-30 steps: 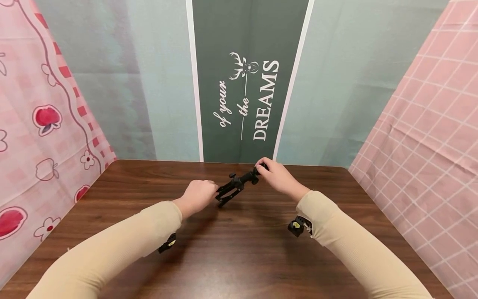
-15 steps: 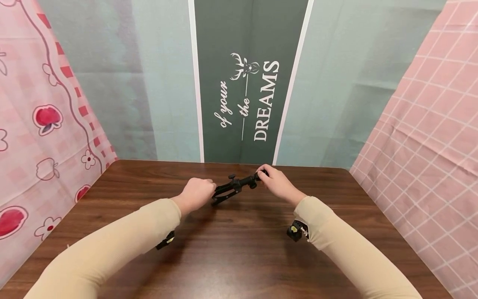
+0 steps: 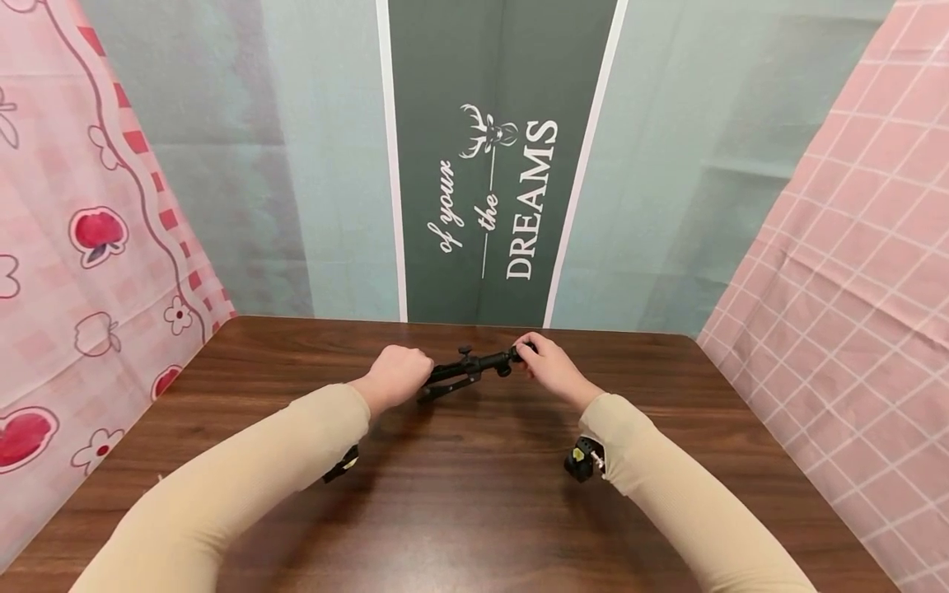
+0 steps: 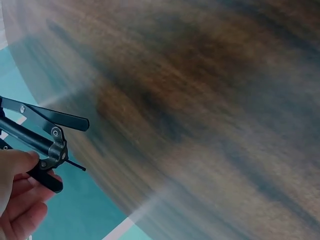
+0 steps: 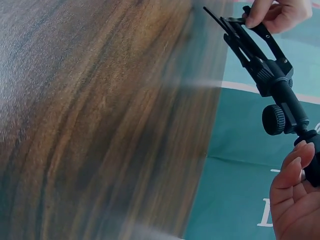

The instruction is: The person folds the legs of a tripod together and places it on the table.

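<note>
A small black tripod (image 3: 489,361) is held above the far part of the table, tilted, its head end to the right. My left hand (image 3: 398,372) grips one leg; in the left wrist view the thumb and fingers pinch that leg (image 4: 46,181) near its tip, with another leg (image 4: 70,120) spread apart from it. My right hand (image 3: 550,366) holds the head end. The right wrist view has the fingers (image 5: 295,172) curled round the top below a round knob (image 5: 273,120). The palm side of the left hand is hidden in the head view.
The brown wooden table (image 3: 460,494) fills the space under both arms. Behind it hangs a green and grey curtain (image 3: 511,49) with lettering. Pink cloths stand at the left (image 3: 111,346) and the right (image 3: 838,288). A small black camera mount (image 3: 582,459) hangs under the right wrist.
The tripod's head end and my right hand have come down a little, so the tripod lies more level. My left hand has stayed on the leg, shifting only slightly.
</note>
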Tool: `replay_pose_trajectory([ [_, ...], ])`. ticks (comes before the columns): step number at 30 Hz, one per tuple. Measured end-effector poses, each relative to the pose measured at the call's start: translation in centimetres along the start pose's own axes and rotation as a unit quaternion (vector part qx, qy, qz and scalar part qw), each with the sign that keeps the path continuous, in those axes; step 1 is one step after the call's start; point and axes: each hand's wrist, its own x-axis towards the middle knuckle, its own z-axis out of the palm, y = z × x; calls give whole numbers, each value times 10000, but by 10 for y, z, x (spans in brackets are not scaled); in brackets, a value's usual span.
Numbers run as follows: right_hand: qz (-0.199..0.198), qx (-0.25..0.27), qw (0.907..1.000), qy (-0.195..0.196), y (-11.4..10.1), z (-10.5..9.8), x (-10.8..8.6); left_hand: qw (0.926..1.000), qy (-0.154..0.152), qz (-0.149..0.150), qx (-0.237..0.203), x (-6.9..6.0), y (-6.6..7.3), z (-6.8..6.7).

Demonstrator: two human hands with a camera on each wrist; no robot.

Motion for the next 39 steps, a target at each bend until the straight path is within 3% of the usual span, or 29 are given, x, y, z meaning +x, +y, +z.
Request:
replay_pose_trajectory([
  [11,258,398,9988,-89,19,4,9,9990,-384,205,75,19,-7,1],
  [16,470,562,9972,-111,31,8,15,9987,-324,264,307,27,-8,3],
  [22,557,423,9975,-102,43,9,21,9969,-373,428,538,34,-8,8],
  [27,506,283,9982,-169,49,12,27,9952,-594,480,615,35,-10,10],
  [32,469,79,9986,-229,55,13,34,9950,-576,576,575,35,-11,11],
  [39,694,-39,9971,-315,61,14,38,9920,-699,743,748,40,-12,11],
])
